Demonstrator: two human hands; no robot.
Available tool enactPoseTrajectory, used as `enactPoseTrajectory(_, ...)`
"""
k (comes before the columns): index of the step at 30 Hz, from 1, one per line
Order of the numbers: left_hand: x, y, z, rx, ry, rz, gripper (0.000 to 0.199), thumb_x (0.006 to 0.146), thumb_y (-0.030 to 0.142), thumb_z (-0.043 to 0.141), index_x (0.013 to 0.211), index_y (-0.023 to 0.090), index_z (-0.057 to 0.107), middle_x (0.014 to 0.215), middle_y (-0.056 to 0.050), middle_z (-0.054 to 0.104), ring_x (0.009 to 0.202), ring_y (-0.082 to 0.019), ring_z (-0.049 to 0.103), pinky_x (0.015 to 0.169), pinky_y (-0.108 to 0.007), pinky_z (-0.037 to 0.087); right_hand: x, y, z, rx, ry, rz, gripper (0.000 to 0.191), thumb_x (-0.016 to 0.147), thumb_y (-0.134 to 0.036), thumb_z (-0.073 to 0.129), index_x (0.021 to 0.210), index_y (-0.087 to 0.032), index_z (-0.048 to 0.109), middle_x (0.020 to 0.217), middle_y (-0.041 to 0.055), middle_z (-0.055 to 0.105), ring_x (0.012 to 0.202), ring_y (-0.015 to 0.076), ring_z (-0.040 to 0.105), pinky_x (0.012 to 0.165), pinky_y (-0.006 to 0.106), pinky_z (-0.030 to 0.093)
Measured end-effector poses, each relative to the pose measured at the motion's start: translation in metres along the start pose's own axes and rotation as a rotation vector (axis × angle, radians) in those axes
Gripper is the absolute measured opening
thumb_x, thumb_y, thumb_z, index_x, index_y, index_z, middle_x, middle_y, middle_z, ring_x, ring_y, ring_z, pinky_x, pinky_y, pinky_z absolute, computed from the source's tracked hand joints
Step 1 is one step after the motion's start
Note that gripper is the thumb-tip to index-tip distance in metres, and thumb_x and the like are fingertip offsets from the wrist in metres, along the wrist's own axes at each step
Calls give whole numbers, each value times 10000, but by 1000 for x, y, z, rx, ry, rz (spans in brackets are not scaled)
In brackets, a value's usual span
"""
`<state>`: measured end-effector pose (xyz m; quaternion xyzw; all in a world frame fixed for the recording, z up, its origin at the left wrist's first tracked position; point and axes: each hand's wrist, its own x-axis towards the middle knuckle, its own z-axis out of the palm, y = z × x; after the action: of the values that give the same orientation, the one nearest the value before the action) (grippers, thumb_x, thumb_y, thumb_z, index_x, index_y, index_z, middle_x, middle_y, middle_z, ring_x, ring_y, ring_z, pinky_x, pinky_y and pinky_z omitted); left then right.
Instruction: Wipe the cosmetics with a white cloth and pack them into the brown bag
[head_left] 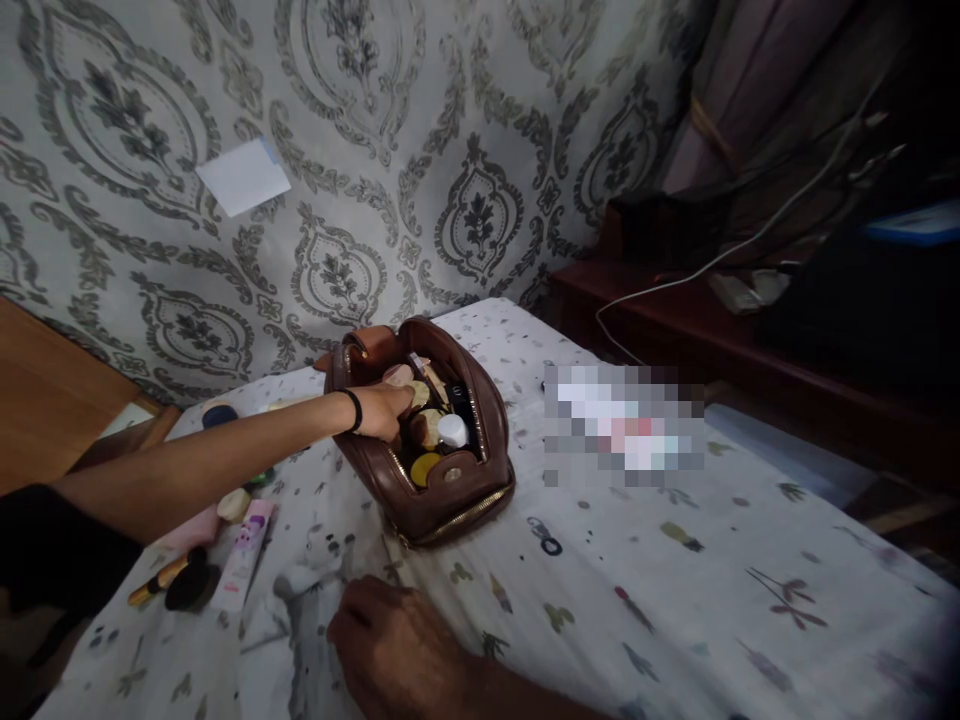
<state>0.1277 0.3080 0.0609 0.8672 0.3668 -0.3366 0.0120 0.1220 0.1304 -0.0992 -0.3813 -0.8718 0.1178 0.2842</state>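
Observation:
A brown zippered bag [487, 415] stands open on the patterned white cloth, with several jars and tubes inside, among them a white-capped jar [452, 431] and a yellow round item [424, 469]. My left hand [381, 410], with a black band at the wrist, reaches into the bag over its left side. Its fingertips are at the round containers, and whether they grip one is hidden. My right hand [390, 640] rests on the cloth in front of the bag, its fingers curled under and what they hold, if anything, out of sight.
Left of the bag lie a pink-white tube [245, 555], a cream-lidded jar [233, 505], a gold-and-black stick [166, 575] and a dark round item [192, 584]. A cable [720, 262] hangs at the right beside a dark red table [675, 325].

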Motion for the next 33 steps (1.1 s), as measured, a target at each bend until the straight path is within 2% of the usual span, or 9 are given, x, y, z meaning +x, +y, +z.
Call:
enactPoseTrajectory(7,1,5,0,38,41,40,422,659,274,759,1036,119,649,1053,-122,706,990,-249,653,756,-252,493,-2,3,16,-30,30,-18,108,835,-287,655,850,-191,609,786,28,628,690,173,591,481,248,412)
enactPoseTrajectory(13,1,-2,5,-61,-27,126,384,687,416,765,939,138,684,943,-49,714,881,-200,636,648,-226,441,-4,7,28,-50,119,-27,123,847,-289,647,799,-206,570,690,-3,587,596,155,566,420,256,336)
enactPoseTrajectory(16,3,-3,6,-66,-48,183,319,695,367,772,908,139,706,905,-35,719,831,-179,624,633,-227,418,-5,8,28,-45,150,-31,138,852,-289,635,769,-212,555,658,-11,564,552,149,556,393,259,304)
enactPoseTrajectory(20,2,1,2,-69,-80,279,340,677,254,777,1000,156,732,903,-29,729,815,-174,623,657,-232,416,-5,10,29,-41,173,-27,175,864,-280,610,722,-215,532,629,-15,537,510,140,546,369,256,280)
enactPoseTrajectory(24,2,1,1,-48,-70,291,384,668,272,778,1027,142,735,922,-64,734,852,-208,637,687,-256,437,-6,10,37,-25,219,-31,194,854,-254,605,690,-217,508,588,-25,517,466,123,518,340,254,217)
enactPoseTrajectory(26,3,1,2,-32,-84,305,371,675,298,774,1012,149,739,892,-61,735,831,-212,640,687,-263,444,-7,9,43,20,223,32,198,845,-228,597,675,-213,497,574,-32,520,439,107,498,338,250,212)
enactPoseTrajectory(30,5,2,-1,-9,-97,314,280,677,309,772,914,163,742,840,-47,724,822,-212,636,691,-264,448,-11,5,55,161,163,275,184,817,-169,565,657,-210,484,553,-37,535,390,88,440,361,247,252)
enactPoseTrajectory(33,2,3,-7,0,-73,284,252,672,308,785,875,175,718,873,-38,712,860,-209,629,703,-253,439,-13,3,60,221,122,348,149,802,-181,572,676,-219,505,564,-33,568,418,103,477,383,250,285)
